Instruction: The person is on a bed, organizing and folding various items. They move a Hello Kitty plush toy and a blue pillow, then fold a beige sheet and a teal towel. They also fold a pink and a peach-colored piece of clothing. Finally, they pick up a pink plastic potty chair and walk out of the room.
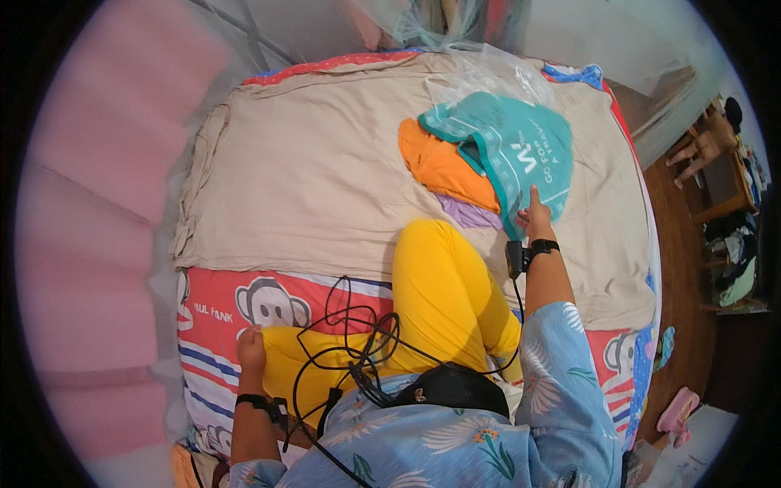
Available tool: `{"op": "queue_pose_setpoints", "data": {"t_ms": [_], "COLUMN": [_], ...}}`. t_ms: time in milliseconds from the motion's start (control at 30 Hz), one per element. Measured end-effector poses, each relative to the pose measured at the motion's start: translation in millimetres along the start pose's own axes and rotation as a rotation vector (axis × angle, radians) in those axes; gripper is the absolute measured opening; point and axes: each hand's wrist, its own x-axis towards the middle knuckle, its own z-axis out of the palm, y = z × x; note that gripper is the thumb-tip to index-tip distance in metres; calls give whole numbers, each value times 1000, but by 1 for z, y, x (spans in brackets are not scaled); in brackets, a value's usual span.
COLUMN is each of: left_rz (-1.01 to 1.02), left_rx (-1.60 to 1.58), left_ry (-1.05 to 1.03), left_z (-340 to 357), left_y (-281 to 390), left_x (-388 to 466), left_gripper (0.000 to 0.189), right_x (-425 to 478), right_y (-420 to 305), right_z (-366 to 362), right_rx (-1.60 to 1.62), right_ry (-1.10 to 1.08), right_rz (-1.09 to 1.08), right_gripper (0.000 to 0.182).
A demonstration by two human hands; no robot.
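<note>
My right hand (534,218) is over the near edge of a teal printed fabric piece (537,143), perhaps a bag, which bears white writing. One digit points away from me across it and the others are curled; I cannot tell whether they grip the fabric. Folded orange cloth (448,168) shows from beneath the teal fabric's left side, with purple cloth (467,211) below that. Behind them lies a crumpled clear plastic bag (494,73). My left hand (251,352) is curled closed beside my yellow-trousered knee (287,354), with nothing seen in it.
A beige sheet (293,171) covers most of the bed, over red bedding (351,296) with monkey prints. Loose black cable (348,354) lies across my lap and runs to my right wrist device (516,259). Pink curtain hangs left. A person (711,143) stands far right near furniture.
</note>
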Motion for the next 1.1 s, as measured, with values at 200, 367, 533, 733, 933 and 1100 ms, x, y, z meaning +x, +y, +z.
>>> {"op": "queue_pose_setpoints", "data": {"t_ms": [200,367,533,733,933,1100], "left_rz": [-21,5,-11,-123,130,571], "left_rx": [156,131,67,-144,-613,-578], "left_ry": [-6,42,77,-235,-463,-223], "left_z": [-9,-11,-5,-13,-38,-35], "left_y": [41,48,51,18,211,322], "left_x": [-10,-21,-21,20,70,40], "left_gripper": [35,34,32,36,44,60], "right_x": [-31,-40,-10,-95,-259,-392], "right_y": [-39,-37,-87,-203,-177,-179], "right_z": [69,83,46,66,112,84], "right_rx": [-815,-1187,-1021,-303,-34,179], "right_ry": [166,229,336,78,-595,-1490], "right_rz": [-501,-872,-766,-1099,-1283,-691], "right_gripper": [76,46,29,25,24,17]}}
